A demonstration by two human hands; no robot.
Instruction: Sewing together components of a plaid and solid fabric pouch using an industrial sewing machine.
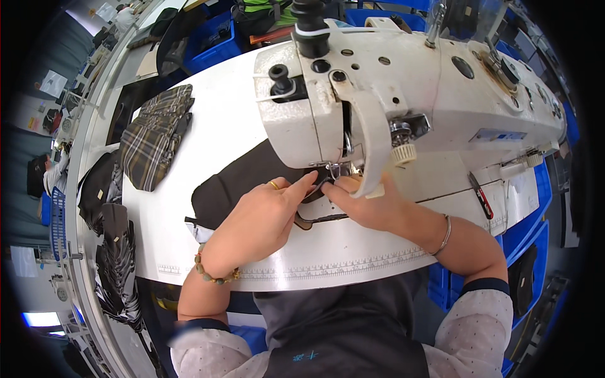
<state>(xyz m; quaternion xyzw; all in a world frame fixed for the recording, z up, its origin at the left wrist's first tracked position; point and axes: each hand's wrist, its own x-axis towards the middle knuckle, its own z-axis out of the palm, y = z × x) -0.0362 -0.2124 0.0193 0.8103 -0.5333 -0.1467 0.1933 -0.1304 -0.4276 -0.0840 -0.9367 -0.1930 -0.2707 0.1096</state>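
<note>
A white industrial sewing machine (409,94) stands over the white table, its presser foot (338,170) low at the needle. A dark fabric piece (242,173) lies under the head, with a narrow dark strip near the foot. My left hand (271,220), wearing a ring, has its fingertips pinched on the fabric just left of the foot. My right hand (368,205) grips the fabric edge right beside the foot, partly hidden behind the machine's white lever. The exact fold between my fingertips is too small to make out.
Folded plaid fabric (154,135) lies at the table's left, beside piles of dark pieces (110,252). Red-handled snips (480,195) lie at right. Blue bins (208,44) stand behind and at right. People (53,173) sit at other workstations on the far left.
</note>
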